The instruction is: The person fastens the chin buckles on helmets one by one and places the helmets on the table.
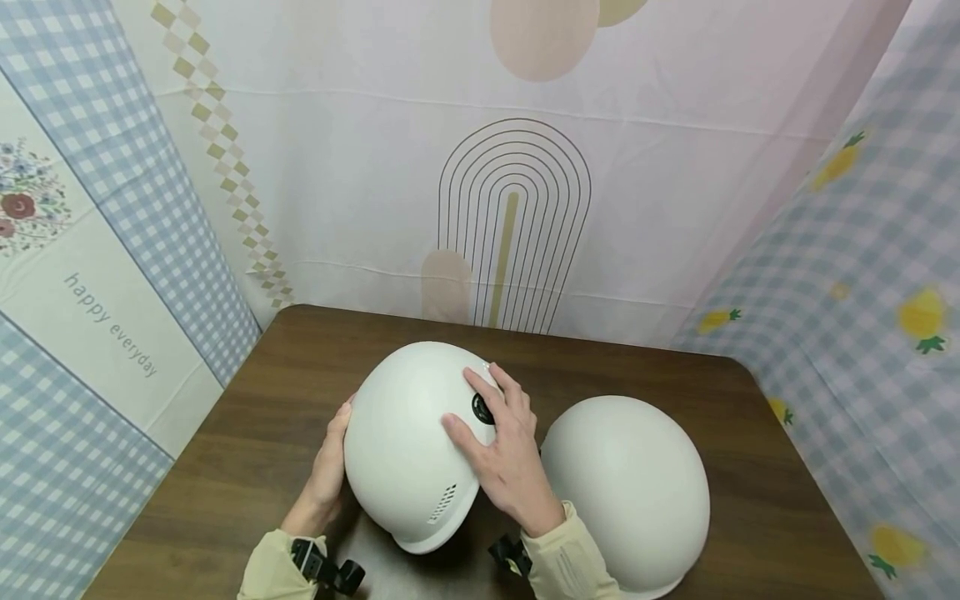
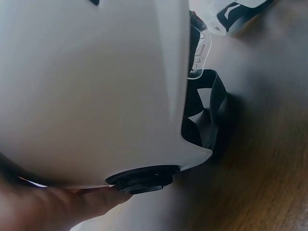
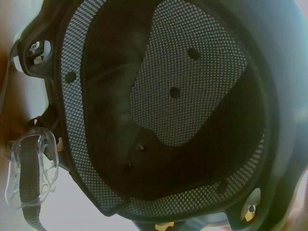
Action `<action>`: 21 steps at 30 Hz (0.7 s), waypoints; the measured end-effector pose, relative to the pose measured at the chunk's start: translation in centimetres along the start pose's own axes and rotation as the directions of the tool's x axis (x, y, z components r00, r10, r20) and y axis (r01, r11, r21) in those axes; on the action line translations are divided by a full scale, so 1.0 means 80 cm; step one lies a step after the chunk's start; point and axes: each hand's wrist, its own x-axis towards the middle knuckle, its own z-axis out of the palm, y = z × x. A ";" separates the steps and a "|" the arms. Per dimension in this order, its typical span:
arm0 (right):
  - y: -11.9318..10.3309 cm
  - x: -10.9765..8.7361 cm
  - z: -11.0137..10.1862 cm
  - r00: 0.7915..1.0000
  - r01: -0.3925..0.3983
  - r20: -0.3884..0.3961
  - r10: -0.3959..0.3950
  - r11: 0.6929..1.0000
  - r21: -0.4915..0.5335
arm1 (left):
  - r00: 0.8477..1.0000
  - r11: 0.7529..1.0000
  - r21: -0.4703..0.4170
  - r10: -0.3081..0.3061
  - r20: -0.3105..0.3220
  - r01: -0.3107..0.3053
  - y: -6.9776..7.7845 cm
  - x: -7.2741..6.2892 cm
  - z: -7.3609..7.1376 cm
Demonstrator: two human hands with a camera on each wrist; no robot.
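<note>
Both hands hold a white helmet (image 1: pixel 412 433) tilted over the table. My left hand (image 1: pixel 328 467) grips its left side; in the left wrist view a finger lies beside a black round knob (image 2: pixel 144 180). On the other side my right hand (image 1: pixel 510 454) grips the shell, thumb and fingers spread around another black knob (image 1: pixel 482 408). Dark padding with grey mesh lining (image 3: pixel 187 77) fills the inside in the right wrist view. Black strap (image 2: pixel 216 91) hangs below the rim, and a clear plastic chin cup (image 3: pixel 33 168) is on a strap.
A second white helmet (image 1: pixel 630 492) sits dome up on the brown wooden table (image 1: pixel 247 400), close to the right forearm. Patterned cloth (image 1: pixel 360 192) hangs behind the table, with checked cloth (image 1: pixel 840 350) along the right side and more on the left.
</note>
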 end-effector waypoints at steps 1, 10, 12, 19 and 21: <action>0.000 0.000 0.000 1.000 0.000 -0.001 0.000 1.000 -0.005 | 1.000 1.000 0.006 -0.004 0.003 0.004 0.000 0.000 0.000; 0.001 0.002 -0.003 1.000 0.020 -0.002 -0.020 0.999 -0.028 | 0.954 0.889 0.369 0.299 -0.019 -0.271 0.031 -0.001 -0.007; 0.001 0.002 -0.004 1.000 0.016 -0.001 -0.016 0.999 -0.030 | 0.922 0.815 0.455 0.386 0.037 -0.359 0.039 0.001 -0.007; 0.001 0.001 -0.002 1.000 0.025 0.004 -0.025 1.000 -0.014 | 0.927 0.736 0.584 0.366 0.083 -0.343 0.052 0.001 0.002; 0.001 0.001 -0.001 0.999 0.035 -0.006 -0.035 0.999 -0.016 | 0.939 0.727 0.609 0.331 0.094 -0.317 0.053 0.001 0.005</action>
